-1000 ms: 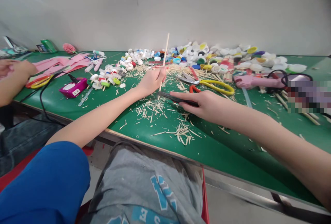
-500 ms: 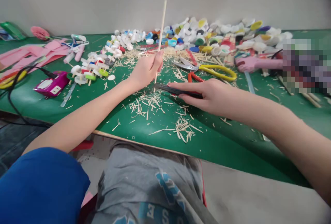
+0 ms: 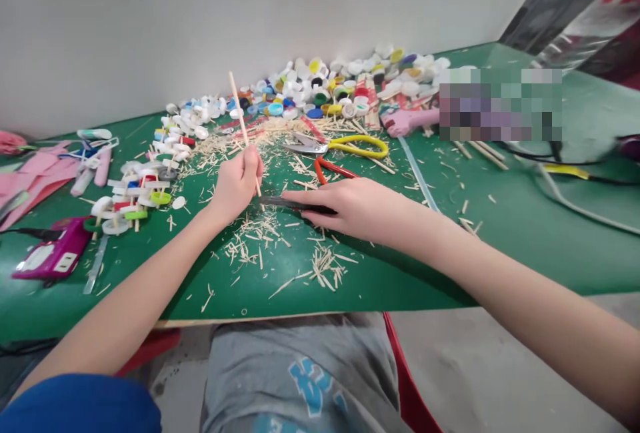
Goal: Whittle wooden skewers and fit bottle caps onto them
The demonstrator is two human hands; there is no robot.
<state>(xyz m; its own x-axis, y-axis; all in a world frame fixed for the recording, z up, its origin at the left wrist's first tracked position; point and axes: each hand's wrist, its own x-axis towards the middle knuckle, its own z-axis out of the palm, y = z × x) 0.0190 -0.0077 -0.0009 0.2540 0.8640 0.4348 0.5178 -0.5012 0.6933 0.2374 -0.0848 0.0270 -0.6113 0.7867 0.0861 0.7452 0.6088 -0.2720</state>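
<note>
A thin wooden stick (image 3: pixel 237 101) stands tilted in my left hand (image 3: pixel 237 179), its top leaning left and its lower end near the green table (image 3: pixel 400 286). My right hand (image 3: pixel 335 205) grips a dark flat tool (image 3: pixel 295 203), whose tip meets the stick just below my left fingers. Wood shavings (image 3: pixel 326 265) lie scattered under and around both hands. Behind my right hand rest scissors with yellow handles (image 3: pixel 361 146) and a red-handled tool (image 3: pixel 336 170), partly hidden by that hand.
Many bottle caps (image 3: pixel 305 86) are heaped along the wall. To the left are caps joined with sticks (image 3: pixel 137 196), a magenta power box (image 3: pixel 55 251) with a cable and pink strips (image 3: pixel 37 176). A pink doll-like hand (image 3: pixel 407 121) lies at the right, by a clear strip (image 3: pixel 420 173).
The view has turned to the right, so table items appear farther left. The stick now leans more to the left. Both hands keep their holds.
</note>
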